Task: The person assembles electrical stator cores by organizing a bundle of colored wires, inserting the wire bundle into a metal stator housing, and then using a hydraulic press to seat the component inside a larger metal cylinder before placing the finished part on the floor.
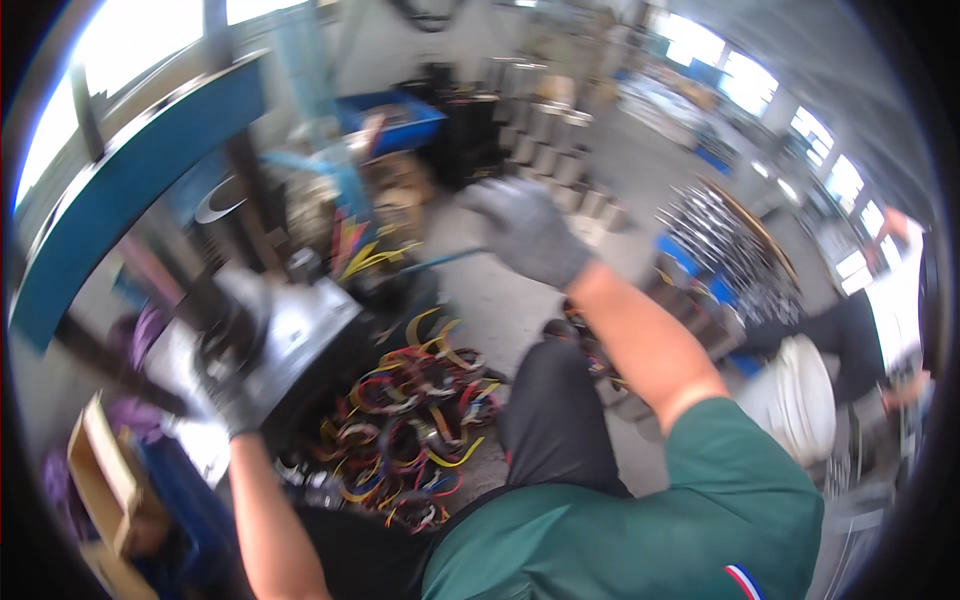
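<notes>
My left hand point(228, 388), in a grey glove, is at the blue press, against a dark round part point(238, 335) on the bright metal plate point(305, 318). The press's dark ram point(205, 300) comes down onto or just above that part; blur hides which. How far the left fingers close round the part does not show. Out in front, my right hand point(530, 228), also gloved in grey, is raised and smeared by motion. Close below its fingers ends a thin blue rod point(445, 260); whether they touch cannot be made out.
Wire-wound rings with coloured leads point(410, 420) lie heaped beside my legs. A blue press beam point(140, 170) spans the upper left. Metal cylinders point(560, 150) stand in rows ahead. Shiny metal parts point(715, 245), a white bucket point(800, 400) and another person point(890, 310) are at right.
</notes>
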Available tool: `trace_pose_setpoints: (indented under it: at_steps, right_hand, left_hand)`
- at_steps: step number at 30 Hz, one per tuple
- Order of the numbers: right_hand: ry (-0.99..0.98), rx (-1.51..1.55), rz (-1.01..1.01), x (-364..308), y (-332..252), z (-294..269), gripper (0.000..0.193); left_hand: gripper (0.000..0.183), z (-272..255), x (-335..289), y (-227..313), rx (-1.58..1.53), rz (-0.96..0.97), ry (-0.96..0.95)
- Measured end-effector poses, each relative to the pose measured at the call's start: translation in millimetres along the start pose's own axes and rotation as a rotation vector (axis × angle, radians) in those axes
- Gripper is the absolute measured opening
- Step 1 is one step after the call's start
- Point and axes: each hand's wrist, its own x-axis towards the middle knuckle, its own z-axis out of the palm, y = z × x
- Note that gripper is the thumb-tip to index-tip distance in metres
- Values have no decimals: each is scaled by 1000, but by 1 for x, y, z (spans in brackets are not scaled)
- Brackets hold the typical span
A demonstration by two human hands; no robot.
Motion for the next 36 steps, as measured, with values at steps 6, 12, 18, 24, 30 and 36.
trace_pose_setpoints:
  at_steps: [6, 12, 18, 24, 30, 36]
  right_hand:
    - [240, 99, 231, 69, 27, 12, 35]
    - [101, 30, 527, 95, 73, 35, 57]
    - [-211, -134, 598, 142, 79, 60, 74]
    - [-295, -129, 683, 136, 65, 51, 56]
    - [-305, -143, 679, 136, 75, 62, 51]
    - [-314, -161, 685, 138, 82, 72, 45]
  left_hand:
    - [45, -2, 9, 15, -257, -334, 1]
    - [41, 61, -7, 45, -177, -318, -138]
    - [38, 159, -42, 122, -140, -241, -379]
    - [35, 204, -65, 139, -151, -251, -516]
    - [32, 214, -74, 143, -144, -235, -574]
    - [31, 212, -79, 140, -114, -208, -608]
